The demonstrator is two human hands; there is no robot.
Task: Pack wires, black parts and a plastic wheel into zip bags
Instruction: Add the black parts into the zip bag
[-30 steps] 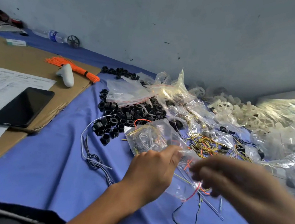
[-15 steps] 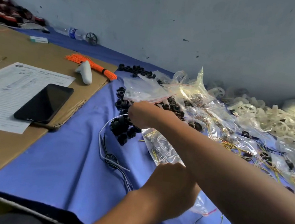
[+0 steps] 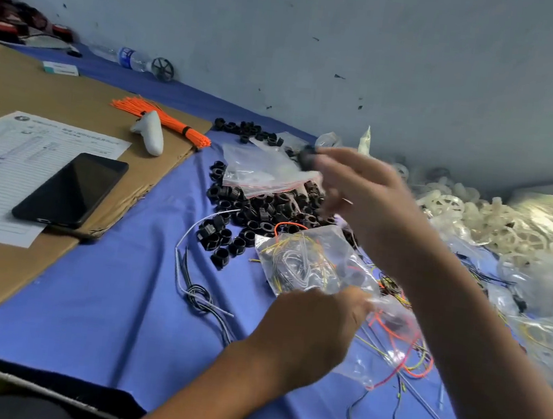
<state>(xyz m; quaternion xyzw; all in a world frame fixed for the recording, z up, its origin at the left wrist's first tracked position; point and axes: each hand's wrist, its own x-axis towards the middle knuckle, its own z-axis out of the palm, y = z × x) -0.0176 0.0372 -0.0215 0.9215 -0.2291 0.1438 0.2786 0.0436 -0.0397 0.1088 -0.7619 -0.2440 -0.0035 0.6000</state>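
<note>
A blue cloth (image 3: 103, 293) carries a cardboard sheet (image 3: 3, 264) at the left, a heap of black parts (image 3: 250, 213) in the middle, loose wires (image 3: 196, 296) beside it, and white plastic wheels (image 3: 474, 218) and a bottle (image 3: 127, 57) by the wall.

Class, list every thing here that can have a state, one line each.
Bag: held, wires inside; mouth unclear.
Left grip: pinching bag.
Right grip: raised, pinching black part, blurred.
Phone: screen dark, face up.
Bottle: lying on its side.
Orange ties: bundled.
</note>
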